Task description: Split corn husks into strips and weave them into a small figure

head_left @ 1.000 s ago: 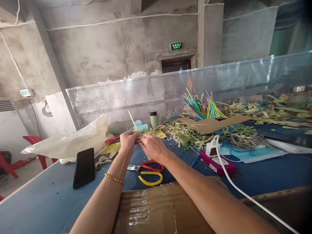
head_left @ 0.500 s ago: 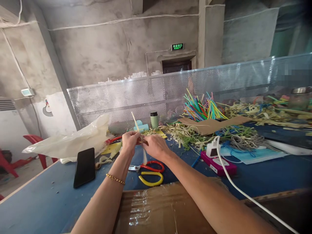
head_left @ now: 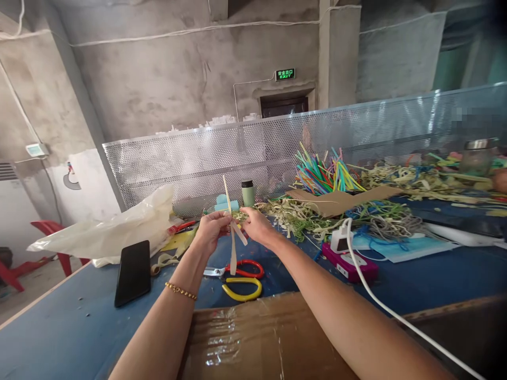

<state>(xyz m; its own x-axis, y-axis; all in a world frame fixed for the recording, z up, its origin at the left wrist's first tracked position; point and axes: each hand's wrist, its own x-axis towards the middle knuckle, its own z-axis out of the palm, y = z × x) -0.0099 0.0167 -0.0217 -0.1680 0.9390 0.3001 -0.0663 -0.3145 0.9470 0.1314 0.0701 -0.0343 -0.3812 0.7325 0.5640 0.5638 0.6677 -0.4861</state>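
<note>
My left hand (head_left: 214, 228) is closed in a pinch on a pale plant-fibre strip (head_left: 233, 256). One end of the strip hangs down over the scissors, and a shorter end slants to the right. A thin pale stalk (head_left: 227, 192) stands upright from the same pinch. Just to the right, my right hand (head_left: 256, 227) has its thumb and forefinger bent but apart, close beside the strip; its other fingers are partly hidden. Scissors (head_left: 242, 289) with one red and one yellow handle loop lie on the blue table below the hands.
A cardboard box (head_left: 253, 343) is nearest me. Leftward are a black phone (head_left: 133, 272) and a plastic bag (head_left: 130, 224). Rightward lie a magenta device (head_left: 352, 266) with a white cable, a blue mask (head_left: 420, 247), fibre scraps (head_left: 293, 214) and coloured stems (head_left: 328, 171). A perforated metal screen (head_left: 190, 163) stands behind.
My right hand has moved slightly away from the left, opening a gap between them. The strip's two ends now hang visibly below the left fingers, and the stalk stands more upright.
</note>
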